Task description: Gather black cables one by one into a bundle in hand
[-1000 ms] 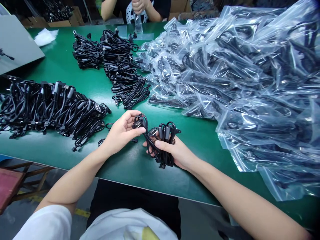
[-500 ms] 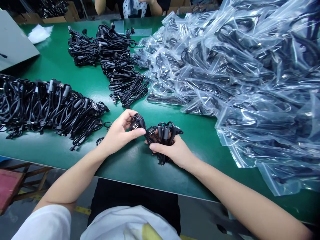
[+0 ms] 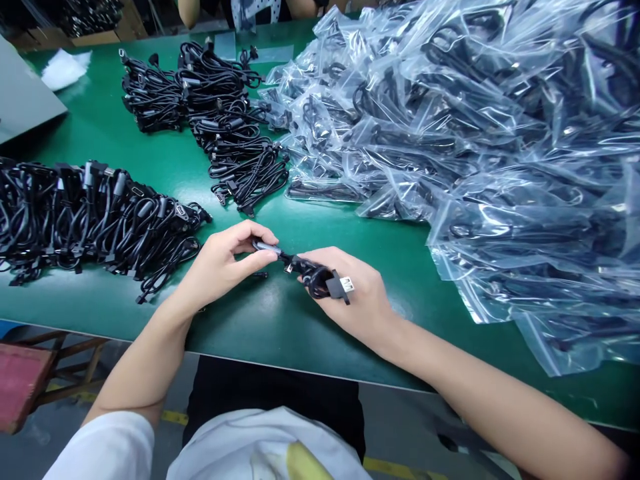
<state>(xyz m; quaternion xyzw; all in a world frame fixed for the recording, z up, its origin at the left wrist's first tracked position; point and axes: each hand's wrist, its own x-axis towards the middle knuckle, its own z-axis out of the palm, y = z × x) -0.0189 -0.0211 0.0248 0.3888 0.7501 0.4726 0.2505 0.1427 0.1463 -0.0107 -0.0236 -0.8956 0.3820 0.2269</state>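
Over the green table, my left hand [image 3: 223, 260] pinches a black cable by its grey cylindrical sleeve [image 3: 267, 248] between thumb and fingers. Close on its right, my right hand [image 3: 353, 290] is closed on a bundle of coiled black cable [image 3: 316, 277]. A USB plug [image 3: 345, 285] with a pale metal end sticks out of this bundle toward the right. Most of my right fingers are hidden. A small black connector [image 3: 260, 275] shows just below my left fingertips.
Bundled black cables [image 3: 95, 220] lie in a row at the left, with another pile [image 3: 235, 133] farther back. Clear plastic bags [image 3: 450, 153] with cables heap up on the right. A grey box [image 3: 25, 100] stands far left. Across the table a person's arm [image 3: 189, 10] shows.
My right hand has turned over, and the bundle in it now shows its USB plug pointing right. My left hand has shifted slightly left and now pinches the grey sleeve.
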